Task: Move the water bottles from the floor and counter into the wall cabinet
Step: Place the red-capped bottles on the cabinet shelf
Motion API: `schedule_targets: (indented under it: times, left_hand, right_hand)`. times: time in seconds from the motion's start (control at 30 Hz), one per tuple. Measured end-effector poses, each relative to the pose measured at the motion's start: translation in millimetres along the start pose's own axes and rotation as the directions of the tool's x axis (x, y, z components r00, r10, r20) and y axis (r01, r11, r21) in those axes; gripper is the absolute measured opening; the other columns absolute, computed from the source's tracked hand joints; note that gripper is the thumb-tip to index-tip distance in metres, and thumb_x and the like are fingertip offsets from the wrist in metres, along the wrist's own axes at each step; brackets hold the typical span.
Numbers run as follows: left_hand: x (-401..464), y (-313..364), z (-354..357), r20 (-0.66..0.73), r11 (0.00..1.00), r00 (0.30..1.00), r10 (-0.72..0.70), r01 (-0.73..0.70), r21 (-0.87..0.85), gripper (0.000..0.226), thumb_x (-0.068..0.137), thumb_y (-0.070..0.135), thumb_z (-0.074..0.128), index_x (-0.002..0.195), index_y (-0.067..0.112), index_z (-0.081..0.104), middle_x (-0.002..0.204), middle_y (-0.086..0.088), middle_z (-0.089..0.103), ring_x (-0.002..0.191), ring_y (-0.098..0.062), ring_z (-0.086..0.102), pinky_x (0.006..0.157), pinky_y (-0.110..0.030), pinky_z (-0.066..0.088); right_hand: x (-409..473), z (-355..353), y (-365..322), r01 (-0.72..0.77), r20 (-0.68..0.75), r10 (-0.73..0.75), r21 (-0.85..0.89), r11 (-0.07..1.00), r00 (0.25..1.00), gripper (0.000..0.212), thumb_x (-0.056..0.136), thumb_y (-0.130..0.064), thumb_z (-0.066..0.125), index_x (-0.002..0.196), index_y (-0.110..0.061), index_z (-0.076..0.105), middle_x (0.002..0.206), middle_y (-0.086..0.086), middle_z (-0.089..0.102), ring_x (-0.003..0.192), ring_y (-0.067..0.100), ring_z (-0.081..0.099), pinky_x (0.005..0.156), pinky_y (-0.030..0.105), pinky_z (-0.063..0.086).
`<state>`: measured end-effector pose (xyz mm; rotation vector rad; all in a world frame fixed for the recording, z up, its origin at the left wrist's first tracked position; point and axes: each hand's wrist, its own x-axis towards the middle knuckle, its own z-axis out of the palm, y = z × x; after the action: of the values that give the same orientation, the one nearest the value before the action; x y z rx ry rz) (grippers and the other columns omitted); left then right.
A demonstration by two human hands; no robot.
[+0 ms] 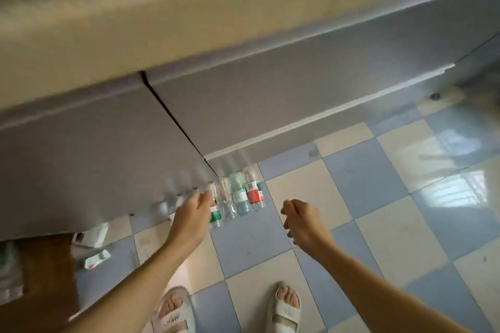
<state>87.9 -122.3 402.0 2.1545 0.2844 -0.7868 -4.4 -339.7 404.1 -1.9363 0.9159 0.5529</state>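
Plastic bottles (238,194), hands (193,209) loose, empty

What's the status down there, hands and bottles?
Left hand reaching over the water bottles, grip unclear. Right hand loosely curled, holding nothing. Bottles lined up on floor against base cabinet. Nothing in the way.

Upright water bottles (238,194) on floor
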Motion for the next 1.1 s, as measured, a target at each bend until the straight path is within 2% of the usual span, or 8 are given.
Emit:
schedule_targets:
  times: [0.17, 0.27, 0.37, 0.47, 0.67, 0.8, 0.87, 1.1]
  left_hand:
    - [96, -71, 96, 0.112, 0.999, 0.993, -0.031, 0.029, 0.022, 0.036, 0.104, 0.044, 0.046, 0.086, 0.014, 0.056, 0.076, -0.007, 0.063, 0.059, -0.019, 0.058, 0.054, -0.037, 0.051]
    - [140, -111, 141, 0.150, 0.986, 0.989, -0.009, -0.016, 0.166, 0.032, 0.102, 0.049, 0.049, 0.095, 0.021, 0.061, 0.092, -0.001, 0.069, 0.072, -0.018, 0.067, 0.072, -0.040, 0.061]
    - [180, -152, 176, 0.148, 0.951, 0.988, 0.037, -0.080, 0.298, 0.037, 0.098, 0.048, 0.058, 0.120, 0.019, 0.061, 0.123, 0.003, 0.065, 0.091, -0.011, 0.057, 0.076, -0.025, 0.045]
    - [210, -183, 205, 0.178, 0.929, 0.977, 0.118, -0.172, 0.329, 0.057, 0.094, 0.043, 0.067, 0.142, 0.017, 0.049, 0.142, 0.000, 0.053, 0.112, -0.012, 0.052, 0.088, -0.018, 0.035]
    - [243, -216, 247, 0.201, 0.897, 0.956, 0.212, -0.272, 0.350, 0.067, 0.100, 0.035, 0.059, 0.155, 0.023, 0.022, 0.166, -0.007, 0.018, 0.153, -0.026, 0.016, 0.122, -0.044, 0.023]
    - [240, -224, 261, 0.233, 0.896, 0.962, 0.142, -0.225, 0.383, 0.081, 0.103, 0.035, 0.053, 0.162, 0.021, -0.001, 0.169, -0.008, -0.015, 0.156, -0.023, -0.010, 0.124, -0.042, 0.007]
    - [235, -225, 263, 0.248, 0.909, 0.959, 0.135, -0.220, 0.354, 0.084, 0.101, 0.032, 0.055, 0.162, 0.023, -0.001, 0.169, -0.004, -0.017, 0.156, -0.020, -0.012, 0.125, -0.043, 0.010]
    - [197, -229, 272, 0.363, 0.926, 0.924, 0.122, -0.238, 0.294, 0.093, 0.093, 0.021, 0.060, 0.162, 0.026, -0.003, 0.169, 0.005, -0.015, 0.156, -0.012, -0.009, 0.126, -0.037, 0.009]
  right_hand:
    - [107, 53, 90, -0.063, 0.050, 0.064, -0.026, 0.998, 0.997, 0.037, 0.107, -0.032, 0.041, 0.100, -0.005, 0.065, 0.096, 0.014, 0.069, 0.089, 0.033, 0.067, 0.084, 0.051, 0.058]
    - [165, 92, 126, -0.091, 0.080, 0.095, -0.052, 0.994, 0.992, 0.027, 0.105, -0.025, 0.044, 0.121, -0.013, 0.063, 0.110, 0.012, 0.068, 0.091, 0.028, 0.068, 0.080, 0.036, 0.058]
    - [213, 135, 152, -0.088, 0.077, 0.088, -0.009, 0.996, 0.993, 0.037, 0.101, -0.013, 0.046, 0.136, -0.016, 0.059, 0.119, 0.010, 0.067, 0.092, 0.022, 0.068, 0.069, 0.023, 0.053]
    - [245, 173, 174, -0.040, 0.054, 0.039, 0.016, 0.999, 0.998, 0.045, 0.098, -0.014, 0.055, 0.143, -0.019, 0.053, 0.134, 0.008, 0.063, 0.110, 0.023, 0.064, 0.090, 0.034, 0.055]
    - [290, 213, 202, 0.119, 0.021, -0.120, 0.047, 0.992, 0.993, 0.055, 0.097, -0.018, 0.055, 0.150, -0.030, 0.044, 0.147, 0.004, 0.051, 0.133, 0.025, 0.050, 0.105, 0.035, 0.042]
    - [292, 221, 211, 0.134, 0.085, -0.139, 0.067, 0.989, 0.987, 0.068, 0.093, -0.006, 0.051, 0.154, -0.033, 0.037, 0.150, 0.001, 0.043, 0.133, 0.022, 0.047, 0.103, 0.033, 0.042]
    - [289, 221, 216, 0.104, 0.093, -0.113, 0.092, 0.990, 0.989, 0.071, 0.092, -0.004, 0.050, 0.155, -0.034, 0.036, 0.150, 0.000, 0.041, 0.131, 0.021, 0.047, 0.104, 0.040, 0.048]
    - [255, 214, 246, -0.024, 0.138, 0.002, 0.164, 0.986, 0.990, 0.077, 0.086, 0.000, 0.051, 0.150, -0.040, 0.040, 0.127, -0.011, 0.051, 0.117, 0.009, 0.047, 0.096, 0.031, 0.040]
